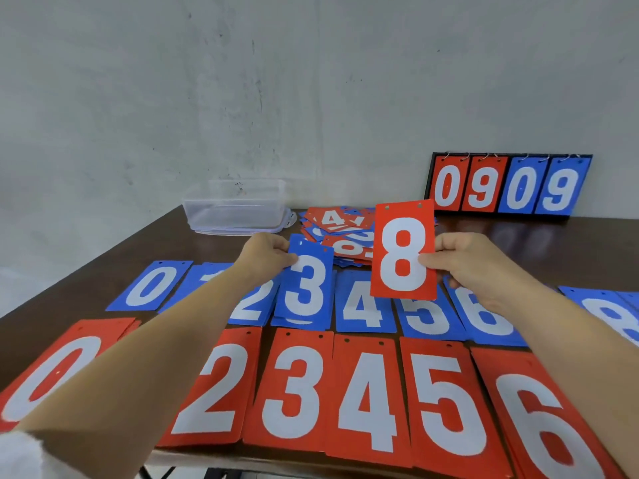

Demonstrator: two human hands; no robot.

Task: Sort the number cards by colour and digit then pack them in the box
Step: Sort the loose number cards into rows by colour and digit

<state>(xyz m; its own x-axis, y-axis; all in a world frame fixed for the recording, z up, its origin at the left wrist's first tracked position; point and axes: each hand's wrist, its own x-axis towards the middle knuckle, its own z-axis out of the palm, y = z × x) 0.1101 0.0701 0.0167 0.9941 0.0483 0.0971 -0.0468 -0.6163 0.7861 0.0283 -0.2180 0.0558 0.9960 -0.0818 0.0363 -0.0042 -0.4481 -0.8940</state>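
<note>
My left hand point(269, 252) pinches the blue 3 card point(306, 288) at its upper left edge. The card hangs just over the 3 pile of the blue row point(152, 286). My right hand point(463, 261) pinches the red 8 card point(403, 250) at its right edge, thumb on the white digit, and holds it upright above the blue 4 and 5.

I judge the cards to be thin, light and rather stiff, like plastic sheet, with a smooth face that may slip. A pinch at one edge should be enough in the air, but a card lying flat probably must be lifted from a corner. Each has two small holes at the top.

The only writing is digits. The blue row shows 0, 2, 4, 5, 6, and the red row point(366, 392) shows 0, 2, 3, 4, 5, 6. The unsorted pile point(340, 233) shows a 4, and the scoreboard point(511, 184) at the wall reads 0 9 0 9. The clear box point(238, 209) stands behind on the table point(103, 267); I see no cards in it.
</note>
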